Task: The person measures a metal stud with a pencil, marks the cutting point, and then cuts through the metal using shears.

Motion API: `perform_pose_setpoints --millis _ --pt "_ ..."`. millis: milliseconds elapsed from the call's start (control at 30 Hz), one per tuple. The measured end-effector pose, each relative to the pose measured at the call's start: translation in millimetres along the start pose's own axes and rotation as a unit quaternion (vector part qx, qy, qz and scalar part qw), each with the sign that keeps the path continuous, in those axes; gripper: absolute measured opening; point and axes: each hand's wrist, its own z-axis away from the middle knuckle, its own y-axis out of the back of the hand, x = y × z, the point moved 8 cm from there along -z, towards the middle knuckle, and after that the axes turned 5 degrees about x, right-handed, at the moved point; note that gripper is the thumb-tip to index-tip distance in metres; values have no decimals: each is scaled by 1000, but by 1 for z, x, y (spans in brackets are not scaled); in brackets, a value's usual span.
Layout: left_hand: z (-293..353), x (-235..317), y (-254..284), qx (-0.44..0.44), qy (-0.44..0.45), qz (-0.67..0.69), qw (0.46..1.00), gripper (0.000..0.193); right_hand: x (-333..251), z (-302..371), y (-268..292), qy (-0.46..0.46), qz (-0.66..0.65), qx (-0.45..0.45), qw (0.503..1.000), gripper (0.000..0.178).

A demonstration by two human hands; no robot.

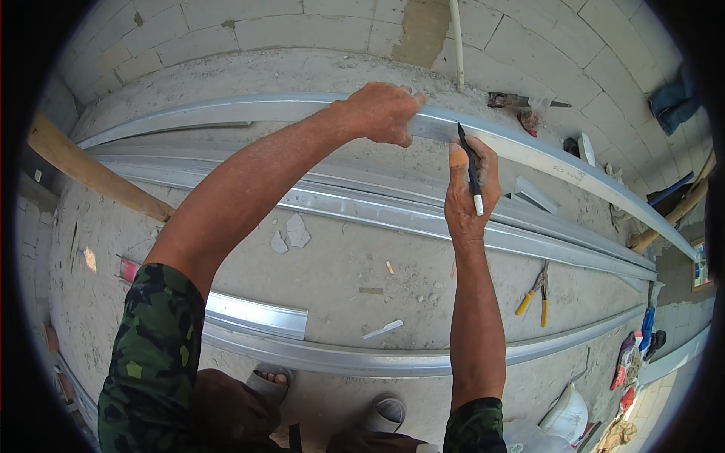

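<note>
Marking of a metal profile in hand, judged near its start: no finished line legible on the channel beside the pen tip, no cut visible, cutting tools lying untouched. Far left of both hands: wooden plank (pixel 91 172) on the concrete floor (pixel 332 264), well apart. Left hand (pixel 385 112): closed over the upper edge of the raised metal channel (pixel 249 110), fingers curled on top, thumb beneath, steadying it. Below the left forearm: further long metal channels (pixel 362 210) lying flat side by side, two plaster chips (pixel 293 232) just below them, a short channel offcut (pixel 257 315) and a long curved-looking channel (pixel 377 361) nearer the feet. Right hand (pixel 470 192): closed in a writing grip round a black marker pen (pixel 471 167), white cap end toward the wrist, tip upward and touching or almost touching the raised channel just right of the left hand; contact not certain. Above the right hand: white pipe (pixel 458 45) against the block wall (pixel 302 30); up and to its right, a hand saw (pixel 521 100) on the floor. Below and right of the right hand: yellow-handled snips (pixel 535 293), well apart. Containers: none open to view; lower right of the right forearm, a white sack or bag (pixel 566 415), contents hidden, and a heap of coloured items (pixel 634 355), too small to tell
</note>
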Motion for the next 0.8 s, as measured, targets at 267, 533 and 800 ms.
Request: perform_pose_setpoints --millis 267,533,800 --pt "0 1 -2 3 -9 5 1000 64 2 0 -1 -10 18 -15 1000 28" --pt "-1 -1 -4 -14 0 10 1000 63 3 -3 -2 -24 10 -10 1000 25" --pt "-2 -2 -6 -12 3 3 1000 66 1 -4 -1 14 19 2 1000 23"
